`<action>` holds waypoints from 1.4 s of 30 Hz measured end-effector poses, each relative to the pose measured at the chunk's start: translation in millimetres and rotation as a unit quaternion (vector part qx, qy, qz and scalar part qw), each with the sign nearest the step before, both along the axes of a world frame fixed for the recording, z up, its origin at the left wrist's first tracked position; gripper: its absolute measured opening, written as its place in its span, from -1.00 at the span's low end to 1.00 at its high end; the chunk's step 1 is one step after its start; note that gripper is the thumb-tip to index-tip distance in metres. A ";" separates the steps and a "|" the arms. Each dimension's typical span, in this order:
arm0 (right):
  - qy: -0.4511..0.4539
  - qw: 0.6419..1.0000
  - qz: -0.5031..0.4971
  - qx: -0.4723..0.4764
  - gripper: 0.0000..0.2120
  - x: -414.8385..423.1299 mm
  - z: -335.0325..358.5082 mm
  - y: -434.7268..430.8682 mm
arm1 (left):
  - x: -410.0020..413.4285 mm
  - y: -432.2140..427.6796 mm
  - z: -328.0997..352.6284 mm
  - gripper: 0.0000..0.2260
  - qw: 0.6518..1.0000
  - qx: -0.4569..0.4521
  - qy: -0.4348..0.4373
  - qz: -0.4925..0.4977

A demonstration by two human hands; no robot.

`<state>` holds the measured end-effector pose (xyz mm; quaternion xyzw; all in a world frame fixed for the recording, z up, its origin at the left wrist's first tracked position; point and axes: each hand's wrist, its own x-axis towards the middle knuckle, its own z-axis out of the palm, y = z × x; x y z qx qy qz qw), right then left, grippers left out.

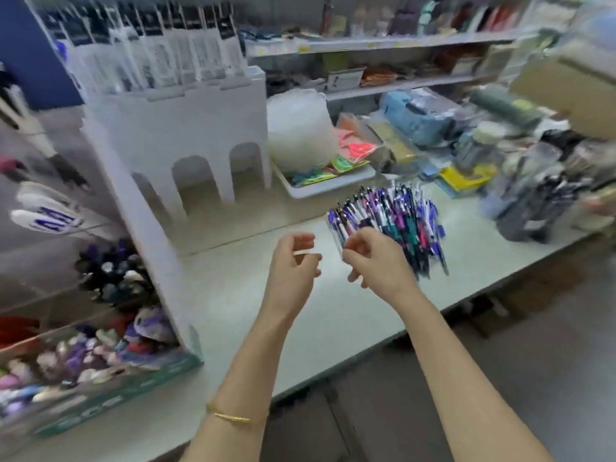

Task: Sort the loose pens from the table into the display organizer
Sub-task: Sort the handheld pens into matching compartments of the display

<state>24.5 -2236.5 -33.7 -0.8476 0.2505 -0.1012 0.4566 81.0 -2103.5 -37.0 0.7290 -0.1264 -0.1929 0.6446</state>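
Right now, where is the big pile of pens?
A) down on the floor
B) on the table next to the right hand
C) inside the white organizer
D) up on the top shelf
B: the pile of pens lies on the table, just beyond the right hand and to the right of the white organizer.

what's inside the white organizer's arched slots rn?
The display organizer shows three arched openings, shadowed, nothing visible inside. Its front wall hides whatever sits higher.
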 end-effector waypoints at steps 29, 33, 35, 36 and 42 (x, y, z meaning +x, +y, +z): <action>0.006 0.995 0.031 0.094 -0.87 108.4 -62.0 -235.1 | 92.6 -241.8 -141.3 -0.30 0.875 0.457 -0.055 0.149; 0.011 0.994 0.049 0.100 -0.88 113.4 -67.0 -239.7 | 93.4 -245.4 -141.1 -0.28 0.872 0.460 -0.053 0.159; 0.009 0.993 0.048 0.111 -0.88 114.2 -69.0 -241.1 | 93.3 -246.3 -141.6 -0.26 0.871 0.460 -0.056 0.163; 0.008 0.992 0.048 0.114 -0.88 114.7 -69.2 -241.6 | 93.6 -246.4 -141.8 -0.26 0.872 0.458 -0.055 0.165; 0.002 0.991 0.056 0.125 -0.86 118.4 -69.6 -237.5 | 97.4 -243.3 -140.8 -0.24 0.876 0.454 -0.048 0.157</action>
